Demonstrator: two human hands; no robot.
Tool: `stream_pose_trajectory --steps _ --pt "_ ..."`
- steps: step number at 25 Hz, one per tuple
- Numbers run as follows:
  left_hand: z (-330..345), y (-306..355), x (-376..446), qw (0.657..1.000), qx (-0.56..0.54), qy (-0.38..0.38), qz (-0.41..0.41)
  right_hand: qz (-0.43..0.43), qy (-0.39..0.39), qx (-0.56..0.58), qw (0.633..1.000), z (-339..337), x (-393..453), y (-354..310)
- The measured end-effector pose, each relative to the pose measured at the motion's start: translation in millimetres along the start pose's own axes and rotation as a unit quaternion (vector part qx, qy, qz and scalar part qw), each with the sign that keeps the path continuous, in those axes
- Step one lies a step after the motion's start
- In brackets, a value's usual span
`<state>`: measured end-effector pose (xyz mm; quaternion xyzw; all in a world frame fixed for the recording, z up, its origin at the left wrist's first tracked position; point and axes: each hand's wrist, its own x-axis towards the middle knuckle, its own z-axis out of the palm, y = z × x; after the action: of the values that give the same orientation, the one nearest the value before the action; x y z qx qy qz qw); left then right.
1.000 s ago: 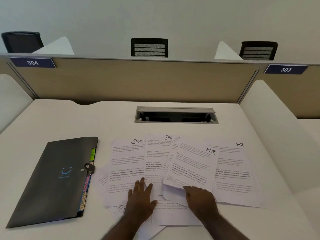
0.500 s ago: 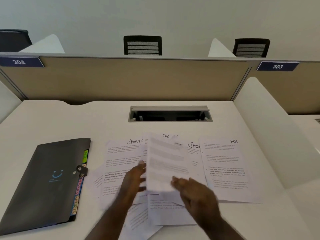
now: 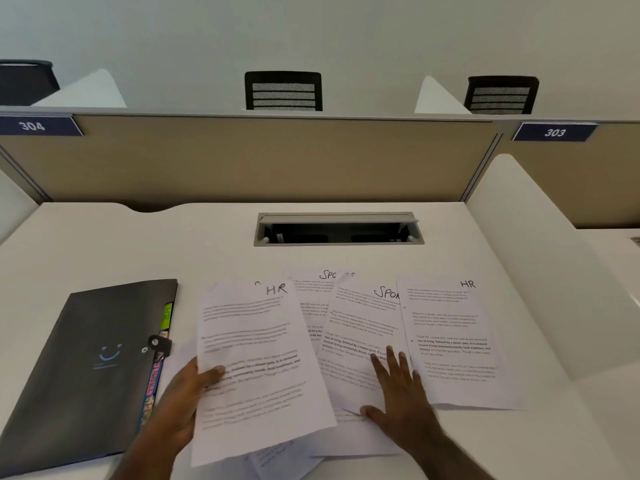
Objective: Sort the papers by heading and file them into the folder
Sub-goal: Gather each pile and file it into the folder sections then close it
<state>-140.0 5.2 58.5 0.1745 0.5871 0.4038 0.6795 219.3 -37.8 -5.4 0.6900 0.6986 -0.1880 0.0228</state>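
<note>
Swung leftward now: HR sheet (image 3: 256, 368), pinched by left hand (image 3: 180, 400); right hand (image 3: 398, 393) flat, fingers spread on SPORTS sheet (image 3: 360, 341). Sorting seemingly early; folder (image 3: 90, 368) buttoned, nothing filed yet.

White tabletop (image 3: 104, 244) with a grey cable hatch (image 3: 338, 229), lid raised, at centre rear. Beige partition (image 3: 242, 157) behind, bearing blue plates "304" (image 3: 33, 125) and "303" (image 3: 554, 132). Three black chairs beyond: left (image 3: 26, 81), centre (image 3: 283, 91), right (image 3: 501, 95).
</note>
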Motion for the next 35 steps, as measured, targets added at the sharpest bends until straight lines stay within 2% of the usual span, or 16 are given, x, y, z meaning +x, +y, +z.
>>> stream_pose_trajectory --steps 1,2,4,6,8,12,13,16,17,20,22,24,26,28,31,35 --pt "-7.5 0.9 -2.3 1.0 -0.019 0.009 0.001 0.015 -0.016 -0.019 1.0 3.6 3.4 5.7" --pt "-14.6 1.9 -5.2 0.999 -0.037 0.015 0.002 0.04 0.004 -0.02 0.999 4.7 6.8 9.8" --pt "-31.3 3.2 -9.3 0.997 -0.064 0.027 0.015 0.142 0.036 -0.001 0.989 -0.8 11.5 24.3" --pt "-48.7 4.1 -12.1 0.996 -0.07 0.044 0.029 0.2 0.021 0.014 0.979 -5.4 13.4 49.0" --pt "-59.5 3.6 -14.2 0.995 -0.079 0.045 0.029 0.195 -0.027 0.057 0.979 -2.5 11.3 67.4" --pt "-52.0 -1.2 -15.4 0.996 -0.078 0.035 0.039 0.191 -0.026 0.081 0.978 0.5 9.2 72.0" --pt "-47.2 -2.8 -14.3 0.996 -0.076 0.034 0.041 0.19 -0.006 0.064 0.98 -0.1 8.2 69.2" --pt "-32.3 -8.1 -7.0 0.997 -0.059 0.035 0.033 0.15 0.134 0.045 0.978 -3.8 10.2 69.7" --pt "-27.2 -10.2 -4.6 0.998 -0.053 0.033 0.03 0.184 0.142 0.065 0.971 -13.5 9.6 70.5" --pt "-11.6 -16.6 -0.4 0.999 -0.028 0.029 0.034 0.249 0.031 0.088 0.964 -25.7 11.4 78.3" --pt "-4.3 -20.0 1.3 0.999 -0.015 0.025 0.035 0.238 -0.027 0.038 0.97 -24.3 11.0 78.6" --pt "0.3 -22.6 3.9 0.999 -0.005 0.02 0.032 0.213 -0.042 0.038 0.975 -20.9 8.8 74.2" --pt "1.9 -24.5 5.6 0.999 0.004 0.017 0.027 0.226 -0.022 0.02 0.974 -19.1 7.5 68.7" --pt "2.7 -25.9 6.0 1.0 0.011 0.014 0.021 0.232 0.038 -0.003 0.972 -22.8 7.3 65.3" --pt "5.3 -27.9 7.4 1.0 0.017 0.007 0.021 0.253 0.095 0.062 0.961 -37.5 11.5 61.9" --pt "16.4 -33.7 10.6 0.999 0.03 -0.007 0.027 0.185 0.202 0.141 0.951 -81.8 14.6 33.8"
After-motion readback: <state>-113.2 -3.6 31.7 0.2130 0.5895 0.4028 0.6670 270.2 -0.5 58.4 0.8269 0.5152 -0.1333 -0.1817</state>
